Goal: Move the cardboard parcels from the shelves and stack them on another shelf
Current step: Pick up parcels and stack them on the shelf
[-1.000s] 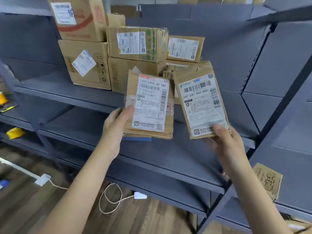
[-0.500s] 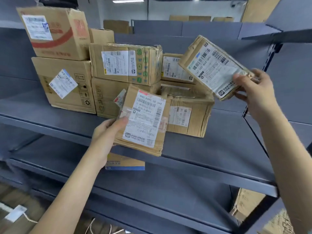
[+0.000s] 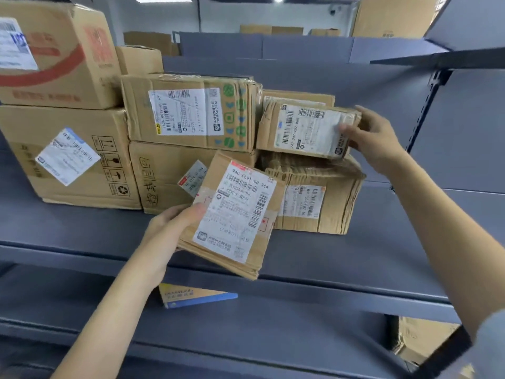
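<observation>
My left hand [image 3: 169,228] grips a flat cardboard parcel [image 3: 232,214] with a white label, held tilted in front of the grey shelf [image 3: 355,258]. My right hand [image 3: 374,140] holds a second small labelled parcel [image 3: 306,129] by its right end; the parcel rests on top of a crumpled box [image 3: 314,198] at the right of the stack. Several bigger cardboard boxes are piled on the same shelf to the left, among them a box with green print [image 3: 191,110] and a large box with a tilted label [image 3: 65,157].
A red-printed box [image 3: 54,56] tops the left pile. A small yellow and blue box [image 3: 191,295] lies on the lower shelf under my left hand. A shelf upright [image 3: 426,105] stands to the right. More cardboard shows low at the right [image 3: 420,337].
My right hand has lowered its parcel from mid-air onto the crumpled box. My left hand has raised its parcel slightly toward the shelf. The camera has moved closer to the stack.
</observation>
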Demonstrator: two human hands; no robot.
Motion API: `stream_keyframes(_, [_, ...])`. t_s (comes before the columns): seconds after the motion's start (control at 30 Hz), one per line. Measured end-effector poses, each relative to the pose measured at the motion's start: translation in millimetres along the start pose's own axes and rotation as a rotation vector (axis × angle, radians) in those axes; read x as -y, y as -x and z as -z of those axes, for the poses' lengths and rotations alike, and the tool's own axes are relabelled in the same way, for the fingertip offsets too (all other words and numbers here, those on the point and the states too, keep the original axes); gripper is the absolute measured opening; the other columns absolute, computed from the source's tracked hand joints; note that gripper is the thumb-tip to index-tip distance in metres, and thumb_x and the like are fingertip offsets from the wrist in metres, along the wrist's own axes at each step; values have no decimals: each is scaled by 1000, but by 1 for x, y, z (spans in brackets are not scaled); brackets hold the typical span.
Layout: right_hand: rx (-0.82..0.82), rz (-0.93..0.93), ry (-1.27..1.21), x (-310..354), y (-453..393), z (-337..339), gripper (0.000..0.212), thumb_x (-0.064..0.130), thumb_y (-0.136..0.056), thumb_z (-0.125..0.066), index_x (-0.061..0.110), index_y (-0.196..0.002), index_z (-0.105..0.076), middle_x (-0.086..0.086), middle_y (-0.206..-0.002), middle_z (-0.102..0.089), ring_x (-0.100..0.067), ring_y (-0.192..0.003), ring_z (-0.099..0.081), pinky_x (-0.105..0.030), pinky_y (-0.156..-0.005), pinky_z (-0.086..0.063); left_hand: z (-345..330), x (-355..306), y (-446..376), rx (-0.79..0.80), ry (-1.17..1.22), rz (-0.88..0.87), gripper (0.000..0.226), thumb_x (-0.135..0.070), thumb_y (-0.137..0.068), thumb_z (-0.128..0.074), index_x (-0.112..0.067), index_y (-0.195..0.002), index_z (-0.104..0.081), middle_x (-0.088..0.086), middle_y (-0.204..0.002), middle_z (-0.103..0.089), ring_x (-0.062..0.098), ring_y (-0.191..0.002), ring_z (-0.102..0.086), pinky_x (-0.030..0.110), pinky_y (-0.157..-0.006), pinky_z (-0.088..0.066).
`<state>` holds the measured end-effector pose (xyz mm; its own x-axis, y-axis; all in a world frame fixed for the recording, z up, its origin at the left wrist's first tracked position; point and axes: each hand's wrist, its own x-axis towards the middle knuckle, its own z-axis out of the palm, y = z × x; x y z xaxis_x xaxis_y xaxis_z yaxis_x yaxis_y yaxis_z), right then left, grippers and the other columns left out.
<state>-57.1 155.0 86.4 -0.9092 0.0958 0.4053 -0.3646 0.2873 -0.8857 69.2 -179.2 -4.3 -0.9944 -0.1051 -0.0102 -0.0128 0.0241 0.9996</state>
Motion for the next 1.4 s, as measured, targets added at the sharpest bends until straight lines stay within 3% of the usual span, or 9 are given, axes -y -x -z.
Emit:
stream_keyframes(0.3, [-52,19,114,8,4,10,46,1,-94,-53,2,-139,-42,-9,-117,-59,-17,-101,-60,-20,-74,-57,18,12,0,74,16,-21,86,-70,-30,-76,-24,-102,-69,-2,-94,-75,16,-87,-71,32,-74,-47])
stream_keyframes(0.47, [-136,179,571,2,24,9,60,18,-86,-67,12,-141,-43,-7,-144,-46,-20,-134,-41,-40,-111,-35,13,19,4,97,42,-8,64,-61,-48,-64,-24,-101,-70,-1,-95,-75,17,-87,-70,34,-74,-47])
stream_keyframes(0.57, [-91,336,706,9,36,-7,78,25,-78,-76,16,-145,-36,-10,-154,-28,-23,-144,-22,-38,-116,-17,12,17,8,81,39,-23,61,-60,-48,-63,-25,-98,-70,-2,-92,-75,13,-81,-71,32,-71,-47])
stream_keyframes(0.73, [-140,648,960,4,24,-23,47,12,-75,-71,4,-121,-62,-17,-124,-62,-37,-113,-58,-47,-98,-37,13,15,13,54,57,-31,60,-59,-45,-64,-24,-95,-69,-3,-87,-75,9,-72,-70,30,-69,-46])
stream_keyframes(0.93, [-197,607,1033,9,19,-17,28,-3,-77,-58,0,-103,-67,-20,-96,-70,-44,-82,-60,-41,-80,-44,11,16,20,47,57,-26,50,-53,-53,-68,-24,-93,-70,-3,-87,-75,8,-72,-70,31,-73,-46])
stream_keyframes(1.03, [-187,518,1054,6,21,-26,41,0,-76,-66,0,-117,-61,-19,-118,-63,-45,-106,-53,-41,-93,-37,9,16,20,40,58,-25,41,-48,-65,-61,-23,-97,-69,-3,-88,-75,10,-76,-70,31,-74,-46])
stream_keyframes(1.17, [-131,330,1066,8,33,-29,70,28,-89,-63,16,-148,-28,-11,-156,-24,-40,-144,-11,-57,-113,-12,6,14,19,54,64,-26,47,-51,-64,-63,-23,-101,-68,-2,-93,-75,16,-87,-70,37,-83,-48])
stream_keyframes(1.27, [-235,339,1017,11,55,-36,78,46,-91,-55,20,-152,-14,-16,-159,-5,-39,-146,6,-59,-113,1,2,11,16,82,59,-43,65,-59,-52,-65,-22,-105,-68,-2,-95,-75,15,-86,-70,35,-80,-49])
stream_keyframes(1.4, [-182,302,998,5,72,-43,74,53,-92,-47,27,-152,-13,-14,-160,-2,-35,-146,8,-58,-113,4,-4,9,13,113,47,-49,50,-52,-67,-61,-21,-106,-67,-3,-96,-75,13,-87,-70,34,-81,-49])
